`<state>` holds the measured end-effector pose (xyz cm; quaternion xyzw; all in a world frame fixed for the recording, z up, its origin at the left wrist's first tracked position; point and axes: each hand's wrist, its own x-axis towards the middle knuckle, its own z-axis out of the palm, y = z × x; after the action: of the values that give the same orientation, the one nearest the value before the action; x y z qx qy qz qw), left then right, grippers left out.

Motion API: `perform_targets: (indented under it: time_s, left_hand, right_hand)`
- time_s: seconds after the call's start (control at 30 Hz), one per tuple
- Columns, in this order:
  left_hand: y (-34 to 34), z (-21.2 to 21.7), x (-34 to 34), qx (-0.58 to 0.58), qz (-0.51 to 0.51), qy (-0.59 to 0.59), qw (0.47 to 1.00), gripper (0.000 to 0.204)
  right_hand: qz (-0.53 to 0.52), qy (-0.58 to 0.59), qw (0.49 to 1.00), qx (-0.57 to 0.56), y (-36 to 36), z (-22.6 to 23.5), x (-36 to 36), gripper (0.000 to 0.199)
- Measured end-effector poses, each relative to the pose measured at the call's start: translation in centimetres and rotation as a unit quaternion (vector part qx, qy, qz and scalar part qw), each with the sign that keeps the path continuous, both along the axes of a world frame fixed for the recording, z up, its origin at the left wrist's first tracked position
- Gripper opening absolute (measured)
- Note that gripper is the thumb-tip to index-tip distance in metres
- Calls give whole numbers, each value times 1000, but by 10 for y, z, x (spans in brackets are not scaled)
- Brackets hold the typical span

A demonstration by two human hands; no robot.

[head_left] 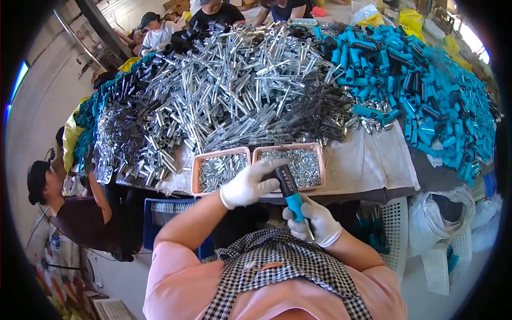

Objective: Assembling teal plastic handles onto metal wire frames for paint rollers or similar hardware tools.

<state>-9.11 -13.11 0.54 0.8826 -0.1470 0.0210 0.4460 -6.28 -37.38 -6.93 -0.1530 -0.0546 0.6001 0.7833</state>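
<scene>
Close by tray rim: teal tool

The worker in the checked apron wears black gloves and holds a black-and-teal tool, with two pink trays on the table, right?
Not quite: the gloves are white, as the head view shows. The checked apron, black-and-teal tool and two pink trays on the table are right.
</scene>
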Motion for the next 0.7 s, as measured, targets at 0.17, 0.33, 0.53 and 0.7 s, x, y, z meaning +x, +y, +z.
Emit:
perform_targets:
  time_s: [0.17,0.33,0.53,0.7]
  left_hand:
    - [-51,-29,-35,-552,85,97,824,61]
    - [-59,-32,-42,-614,162,177,752,49]
    - [-50,-50,-56,-616,201,240,723,40]
    - [-64,-64,-67,-612,109,316,716,31]
  right_hand:
    - [13,10,1000,5,31,-6,-28,41]
    - [154,-28,974,-162,40,5,-35,23]
    - [147,-555,777,-256,18,41,56,45]
    - [-314,-711,371,-508,12,27,184,48]
